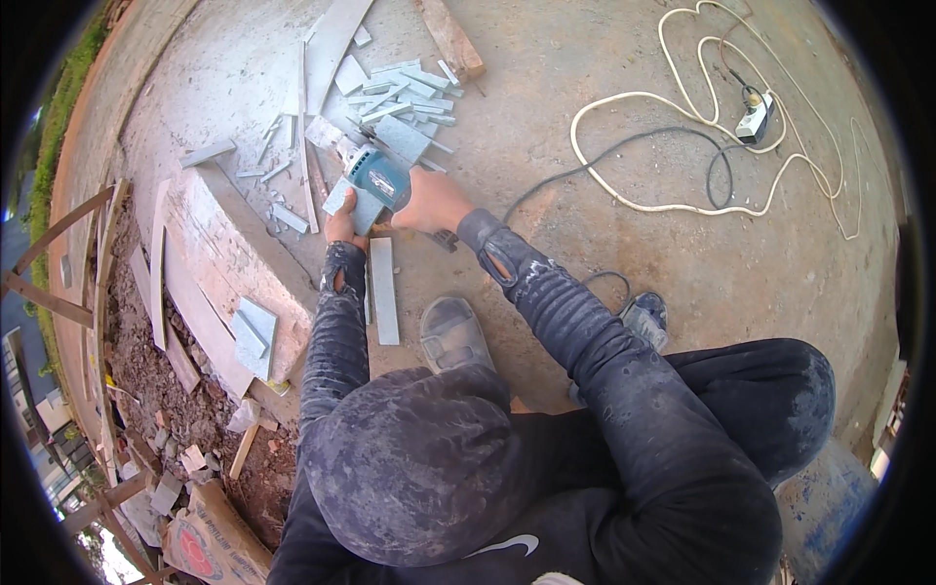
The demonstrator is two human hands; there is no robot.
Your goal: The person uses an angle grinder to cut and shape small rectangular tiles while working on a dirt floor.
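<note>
My right hand is wrapped round the body of a teal handheld power cutter. The cutter's pale metal front end points away from me to the upper left; I cannot see the blade clearly. Low on the left, my left hand grips a grey-blue tile piece by its near left side, close against the cutter. Another tile piece lies just beyond the tool. Past it is a heap of narrow cut tile strips, with several loose offcuts nearby.
A long tile strip lies near my sandalled foot. To the left, a dusty concrete block carries tile pieces. A wooden plank lies farther off. At right, a white cable loops round a power strip.
</note>
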